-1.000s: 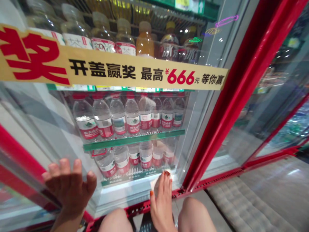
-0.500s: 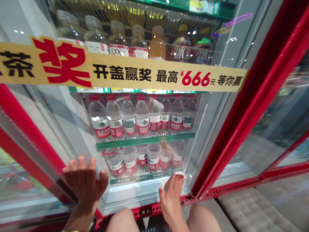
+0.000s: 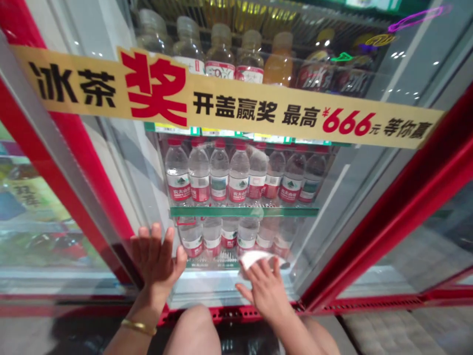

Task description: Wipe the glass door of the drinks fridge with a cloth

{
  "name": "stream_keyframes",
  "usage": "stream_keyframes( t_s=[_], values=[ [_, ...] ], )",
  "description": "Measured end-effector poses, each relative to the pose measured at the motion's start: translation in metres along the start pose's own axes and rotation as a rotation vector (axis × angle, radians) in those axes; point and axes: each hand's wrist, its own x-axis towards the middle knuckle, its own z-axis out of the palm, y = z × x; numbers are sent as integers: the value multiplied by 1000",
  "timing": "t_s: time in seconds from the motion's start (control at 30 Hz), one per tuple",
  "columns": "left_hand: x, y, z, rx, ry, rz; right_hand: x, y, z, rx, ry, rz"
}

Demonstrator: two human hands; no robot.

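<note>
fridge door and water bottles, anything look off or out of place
One water bottle in the upper row looks odd: something like loose clear plastic seems bunched over its shoulder, unlike its neighbours, though glare makes it hard to be sure. A white cloth also lies under the right hand, pressed to the glass.

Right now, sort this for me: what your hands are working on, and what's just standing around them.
Being worked on:
- right hand, pressing a white cloth on the glass door
- left hand, flat on the same glass

Just around them:
- water bottles behind the glass
- green shelf
- yellow banner across the door
- red door frame
</note>
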Motion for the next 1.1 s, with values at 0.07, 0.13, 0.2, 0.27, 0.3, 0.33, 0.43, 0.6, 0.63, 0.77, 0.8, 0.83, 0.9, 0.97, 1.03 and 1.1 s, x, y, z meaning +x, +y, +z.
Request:
stream_keyframes(
  t_s=[0.07,0.13,0.2,0.27,0.3,0.33,0.43,0.6,0.63,0.77,0.8,0.83,0.9,0.97,1.03,1.1],
  values=[
    [2,3,1,7,44,14,35,25,-13,-141,2,180],
    [6,6,3,17,61,8,62,30,-18,-239,42,306],
    [8,7,3,32,51,3,63,17,-15,-220,45,250],
    [10,8,2,53,44,4,43,-1,-11,-133,-14,20],
    [10,8,2,64,40,1,31,-7,-10,-85,-43,-109],
    [9,8,1,75,37,-5,20,-10,-11,-48,-64,-208],
    [10,9,0,89,33,-16,11,-4,-22,-70,-92,-189],
    [13,11,0,80,66,13,32,-8,-32,-146,-48,26],
    [13,11,0,74,61,8,32,-14,-32,-109,-39,1],
    [9,8,0,34,30,-21,31,-34,-38,-83,-27,49],
    [7,7,0,27,28,-20,32,-35,-41,-106,-29,95],
    [6,5,0,23,28,-15,33,-36,-45,-123,-31,124],
    [4,2,-1,26,26,4,36,-36,-50,-131,-33,104],
    [2,0,0,36,10,10,36,-37,-53,-123,-45,43],
    [-1,0,1,36,-3,3,35,-39,-53,-119,-67,37],
    [-3,1,3,34,-4,-28,33,-42,-52,-119,-76,93]
  ],
)
